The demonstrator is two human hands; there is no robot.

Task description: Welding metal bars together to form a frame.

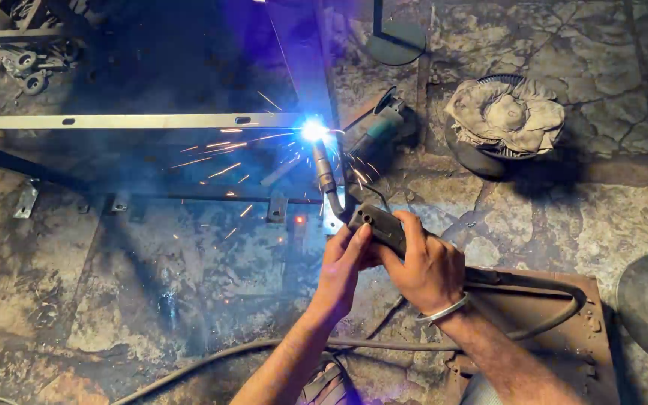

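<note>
Right hand [427,264]: closed around the dark handle of the welding torch [375,222], fingers wrapped over the top; a metal bangle [444,310] sits on the wrist.

Left hand [341,266]: fingers curled, pressed against the near side of the same handle, steadying it from the left; it touches the right hand.

Welding torch: held low over the floor [114,300], its curved neck pointing away from the person. The tip meets the metal frame [151,121] at a bright blue-white arc [313,130], with orange sparks scattering leftward. A thick hose [541,289] runs from the handle back to the right and loops round.

Metal frame: a pale flat bar lying crosswise, joined at the arc to an upright member; small brackets [277,208] line a lower dark bar.

Angle grinder [379,127]: lying on the floor just right of the arc.

Crumpled cloth [505,112]: draped over a round dark wire spool, well right of the weld.

Rusty plate [564,330]: beneath the right forearm.

Floor: cracked stone, stained.
</note>
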